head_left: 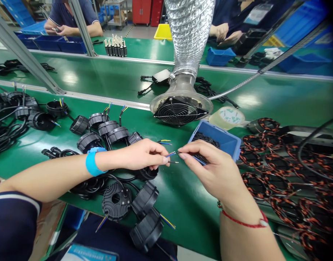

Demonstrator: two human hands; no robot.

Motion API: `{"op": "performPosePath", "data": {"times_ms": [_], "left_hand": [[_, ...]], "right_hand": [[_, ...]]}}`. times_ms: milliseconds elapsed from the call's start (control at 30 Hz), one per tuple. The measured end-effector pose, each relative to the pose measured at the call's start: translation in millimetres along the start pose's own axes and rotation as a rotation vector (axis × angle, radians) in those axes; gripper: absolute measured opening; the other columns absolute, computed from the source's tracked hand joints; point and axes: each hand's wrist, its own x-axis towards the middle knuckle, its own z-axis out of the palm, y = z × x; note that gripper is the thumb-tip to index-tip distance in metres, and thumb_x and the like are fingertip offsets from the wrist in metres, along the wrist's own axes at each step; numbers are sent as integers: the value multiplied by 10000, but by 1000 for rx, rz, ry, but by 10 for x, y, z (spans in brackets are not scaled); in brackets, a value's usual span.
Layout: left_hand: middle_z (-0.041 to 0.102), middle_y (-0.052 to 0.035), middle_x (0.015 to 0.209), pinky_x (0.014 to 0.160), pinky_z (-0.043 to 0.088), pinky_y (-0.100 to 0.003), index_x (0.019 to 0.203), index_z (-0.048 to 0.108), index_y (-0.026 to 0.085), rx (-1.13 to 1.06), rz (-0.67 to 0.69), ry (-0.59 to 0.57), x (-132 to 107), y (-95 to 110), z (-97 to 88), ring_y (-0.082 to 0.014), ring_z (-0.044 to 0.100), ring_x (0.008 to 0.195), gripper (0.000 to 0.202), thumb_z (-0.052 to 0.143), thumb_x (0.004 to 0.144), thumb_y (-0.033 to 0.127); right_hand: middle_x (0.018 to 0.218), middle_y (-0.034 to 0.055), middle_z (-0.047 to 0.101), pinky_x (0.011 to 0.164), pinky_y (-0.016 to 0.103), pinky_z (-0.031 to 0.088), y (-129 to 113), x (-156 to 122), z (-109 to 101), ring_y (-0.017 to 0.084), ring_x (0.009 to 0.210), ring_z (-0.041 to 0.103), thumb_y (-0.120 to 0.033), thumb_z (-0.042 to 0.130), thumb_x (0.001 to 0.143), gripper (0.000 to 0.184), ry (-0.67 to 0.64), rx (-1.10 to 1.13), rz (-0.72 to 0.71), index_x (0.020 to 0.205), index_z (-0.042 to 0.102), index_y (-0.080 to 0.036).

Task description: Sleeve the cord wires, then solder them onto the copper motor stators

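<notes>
My left hand [152, 155], with a blue band at the wrist, is closed in a pinch on thin electrical wires [171, 154]. Their bare tips point right; one is blue, one dark. My right hand [207, 159] pinches thumb against forefinger at the wire tips; a small dark bit shows there, too small to name. Behind that hand stands a blue bin [235, 143] of small black pieces. Round black caps [118, 135] with cables and coloured wire ends lie around my left forearm. Nearer me lies a ribbed black cap [116, 201].
A fume hood with a fan [180, 110] hangs from a silver duct [189, 32] just beyond my hands. Copper-wound coils [280, 163] crowd the right side. A tape roll [227, 116] lies behind the bin. Two people work across the green bench [112, 81].
</notes>
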Motion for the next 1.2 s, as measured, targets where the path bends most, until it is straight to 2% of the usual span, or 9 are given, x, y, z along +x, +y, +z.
{"op": "performPosePath", "data": {"times_ms": [200, 433, 733, 1200], "left_hand": [[555, 23, 589, 556, 408, -194, 868, 675, 103, 17, -9, 4, 1, 15, -3, -74, 507, 542, 272, 585, 828, 357], [563, 24, 587, 548, 392, -188, 873, 684, 103, 18, -35, 4, -11, 38, 1, -69, 503, 535, 256, 588, 834, 338], [560, 25, 577, 542, 391, -182, 863, 684, 98, 26, -20, 7, 1, 37, -1, -67, 503, 531, 241, 588, 836, 317], [553, 33, 580, 541, 406, -180, 861, 673, 103, 40, -34, 15, 3, 29, 5, -64, 508, 522, 227, 575, 845, 307]], "right_hand": [[813, 18, 675, 664, 246, 520, -24, 2, -17, 131, 728, 639, -130, 576, 882, 103, -11, 10, -84, 891, 633, -216], [800, 17, 674, 654, 251, 516, 16, 1, -69, 136, 715, 636, -118, 575, 871, 112, 10, -43, -67, 860, 624, -218], [809, 17, 670, 677, 243, 511, -14, -7, -24, 126, 731, 633, -114, 567, 880, 110, -1, -33, -94, 878, 623, -208], [784, 0, 699, 652, 225, 512, -34, -19, -31, 120, 690, 639, -187, 598, 866, 90, -15, 104, 52, 849, 679, -223]]}}
